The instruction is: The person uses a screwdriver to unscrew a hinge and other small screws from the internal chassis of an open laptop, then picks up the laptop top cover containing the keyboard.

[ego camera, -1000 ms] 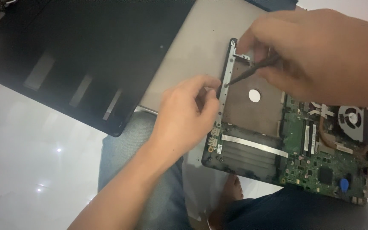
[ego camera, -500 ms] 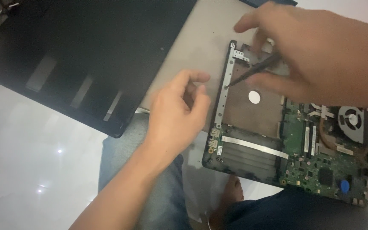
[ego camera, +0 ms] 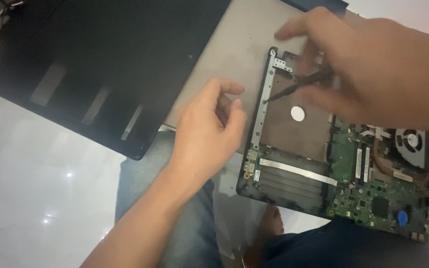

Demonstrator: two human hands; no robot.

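Screwdriver in our right hand: the fingers are pinched around its dark shaft, and its tip meets the metal strip along the near edge of the opened laptop base. Our left hand hovers just beside that edge, fingers loosely curled and holding nothing we can make out. Beyond the right fingers lie the green circuit board and the cooling fan. Well to the far side of the left fingers rests a black cover panel. The base sits across our jeans-clad knees.
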